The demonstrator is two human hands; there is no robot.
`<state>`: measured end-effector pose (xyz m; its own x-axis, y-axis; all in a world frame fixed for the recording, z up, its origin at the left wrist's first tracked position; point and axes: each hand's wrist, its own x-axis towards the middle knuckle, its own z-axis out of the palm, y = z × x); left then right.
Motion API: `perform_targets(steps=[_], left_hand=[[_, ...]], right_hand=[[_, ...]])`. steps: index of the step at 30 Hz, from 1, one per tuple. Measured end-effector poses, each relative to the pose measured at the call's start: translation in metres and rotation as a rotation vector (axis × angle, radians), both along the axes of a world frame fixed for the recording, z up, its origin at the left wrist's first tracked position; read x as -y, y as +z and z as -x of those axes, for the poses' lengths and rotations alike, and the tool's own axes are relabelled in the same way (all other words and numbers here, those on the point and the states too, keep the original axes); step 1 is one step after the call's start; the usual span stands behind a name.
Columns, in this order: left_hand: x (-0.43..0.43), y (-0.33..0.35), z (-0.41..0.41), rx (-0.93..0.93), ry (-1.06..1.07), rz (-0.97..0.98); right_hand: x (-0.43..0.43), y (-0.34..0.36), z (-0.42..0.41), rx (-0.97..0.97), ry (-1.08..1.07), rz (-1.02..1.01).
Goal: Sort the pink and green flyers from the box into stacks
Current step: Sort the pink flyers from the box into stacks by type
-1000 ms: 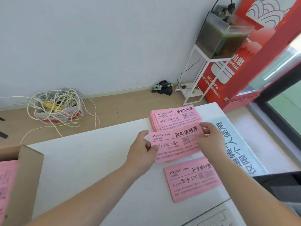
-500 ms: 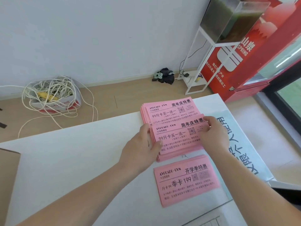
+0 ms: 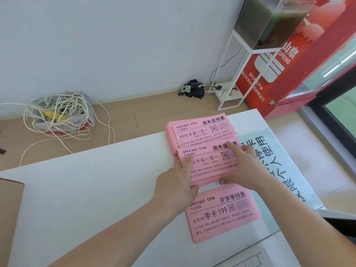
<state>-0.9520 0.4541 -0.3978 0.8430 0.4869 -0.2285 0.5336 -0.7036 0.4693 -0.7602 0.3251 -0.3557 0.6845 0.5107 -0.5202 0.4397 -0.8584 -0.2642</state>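
My left hand (image 3: 178, 183) grips the left edge of a bundle of pink flyers (image 3: 209, 166), thumb on top. On the bundle's right part lies my right hand (image 3: 243, 166), with the index finger stretched over the top and the thumb at the near edge. The bundle rests low over the white table (image 3: 92, 189), overlapping the near part of a far pink stack (image 3: 200, 129). A second pink stack (image 3: 221, 215) with different print lies nearer to me. The cardboard box (image 3: 9, 218) shows only a corner at the left edge. No green flyer is in view.
A pale blue printed sheet (image 3: 269, 160) lies along the table's right side. A keyboard corner (image 3: 248, 261) shows at the bottom. On the floor beyond sit a box of tangled white cord (image 3: 57, 114), a white stand (image 3: 235, 74) and a red machine (image 3: 300, 60).
Both hands have lowered the bundle from mid-air down onto the table against the far stack. The view has shifted right, so less of the box shows.
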Motion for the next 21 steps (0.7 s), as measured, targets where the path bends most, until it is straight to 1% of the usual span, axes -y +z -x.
perform_targets(steps=[2,5,8,13,16,18,21], left_hand=[[-0.001,0.000,0.000,0.001,-0.008,-0.002],[-0.005,0.000,0.001,0.003,-0.035,-0.010],[-0.005,0.000,0.000,-0.033,-0.048,-0.032],[0.000,0.001,0.000,-0.116,-0.091,-0.100],[0.000,-0.001,0.001,-0.094,-0.102,-0.096],[-0.003,0.003,0.004,-0.059,-0.063,-0.045],[-0.008,0.015,0.015,0.009,0.038,0.130]], right_hand=[[0.004,-0.002,0.000,0.018,0.001,-0.033],[0.006,0.002,-0.004,-0.022,-0.014,-0.051],[0.005,0.003,-0.005,-0.052,-0.004,-0.059],[0.009,0.001,0.002,-0.009,-0.039,-0.135],[0.011,-0.001,0.005,0.000,-0.065,-0.157],[0.011,0.000,0.004,-0.014,-0.062,-0.108],[0.009,0.009,0.000,-0.053,-0.059,-0.031]])
